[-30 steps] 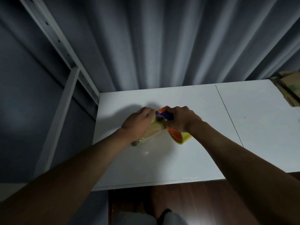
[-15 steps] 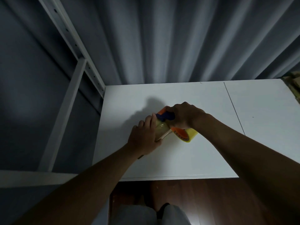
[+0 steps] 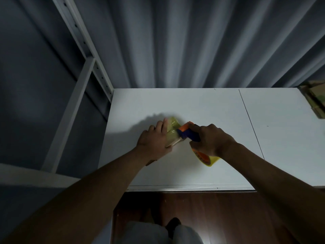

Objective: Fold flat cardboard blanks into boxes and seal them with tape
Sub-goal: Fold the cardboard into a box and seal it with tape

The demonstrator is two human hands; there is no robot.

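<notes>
Resting on the white table (image 3: 202, 106), a small tape-covered box (image 3: 173, 132) is pressed under the flat left hand (image 3: 154, 140); the tape dispenser (image 3: 189, 133) is gripped by the right hand (image 3: 211, 140).

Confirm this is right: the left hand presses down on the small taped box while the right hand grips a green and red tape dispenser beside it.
Wrong only on colour. In the head view the tape dispenser is blue and orange; the right hand grips it beside the small taped box, which the left hand presses down.
</notes>
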